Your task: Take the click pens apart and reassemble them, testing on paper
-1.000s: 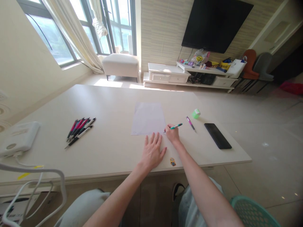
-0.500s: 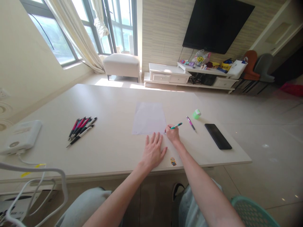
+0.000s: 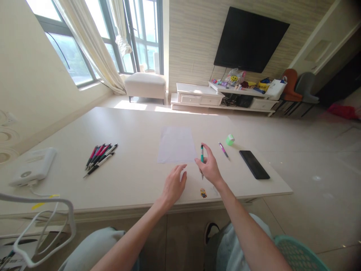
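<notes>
My right hand (image 3: 210,167) grips a green and white pen (image 3: 202,153) between thumb and fingers. The pen is nearly upright in the picture, its metal tip pointing toward me and its index-finger end at the top. My left hand (image 3: 172,185) is half curled above the table's near part, fingers apart, with nothing in it. A white sheet of paper (image 3: 176,145) lies just beyond both hands. Below the right hand, a small yellow and blue cartoon sticker (image 3: 203,193) is on the table. A purple and silver pen (image 3: 223,150) lies to the right.
On the white table (image 3: 135,177), a pile of pens (image 3: 100,156) lies left. A green container (image 3: 230,139) and black phone (image 3: 254,165) are at the right. A white device (image 3: 34,165) with cables stands far left. A green perforated chair (image 3: 299,254) is beside me.
My right hand has lifted off the paper's lower corner and turned the pen from slanted to nearly upright. My left hand, flat before, has come up and curled. The view has shifted slightly.
</notes>
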`<state>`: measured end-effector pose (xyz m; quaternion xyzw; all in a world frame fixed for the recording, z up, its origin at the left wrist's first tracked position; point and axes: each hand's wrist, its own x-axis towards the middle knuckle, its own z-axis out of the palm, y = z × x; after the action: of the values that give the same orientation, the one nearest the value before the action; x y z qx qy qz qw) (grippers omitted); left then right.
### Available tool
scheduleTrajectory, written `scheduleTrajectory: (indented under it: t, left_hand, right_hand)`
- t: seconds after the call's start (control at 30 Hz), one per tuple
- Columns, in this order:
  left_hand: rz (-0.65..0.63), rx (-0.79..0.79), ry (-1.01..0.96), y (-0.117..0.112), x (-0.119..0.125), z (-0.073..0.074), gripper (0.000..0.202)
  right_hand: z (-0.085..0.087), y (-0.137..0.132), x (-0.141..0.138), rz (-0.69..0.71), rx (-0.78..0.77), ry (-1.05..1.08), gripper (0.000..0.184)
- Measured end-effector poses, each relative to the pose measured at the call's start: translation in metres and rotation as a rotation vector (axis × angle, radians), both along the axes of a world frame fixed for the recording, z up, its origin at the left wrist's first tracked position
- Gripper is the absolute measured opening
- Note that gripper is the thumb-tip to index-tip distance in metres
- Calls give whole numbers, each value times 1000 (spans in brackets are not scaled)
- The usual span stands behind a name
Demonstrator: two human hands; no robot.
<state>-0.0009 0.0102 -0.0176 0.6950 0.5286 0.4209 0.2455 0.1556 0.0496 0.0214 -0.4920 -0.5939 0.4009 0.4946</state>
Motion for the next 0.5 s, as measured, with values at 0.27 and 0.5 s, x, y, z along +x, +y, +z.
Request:
scheduleTrajectory:
  t: [0.27, 0.5]
  left_hand:
    - [-440, -603, -450, -26, 1, 18, 39]
    - [-360, -535, -503, -16, 4, 19, 38]
  right_hand:
    - [-8, -21, -18, 82, -18, -95, 67]
    - [-13, -21, -17, 158, -101, -63, 58]
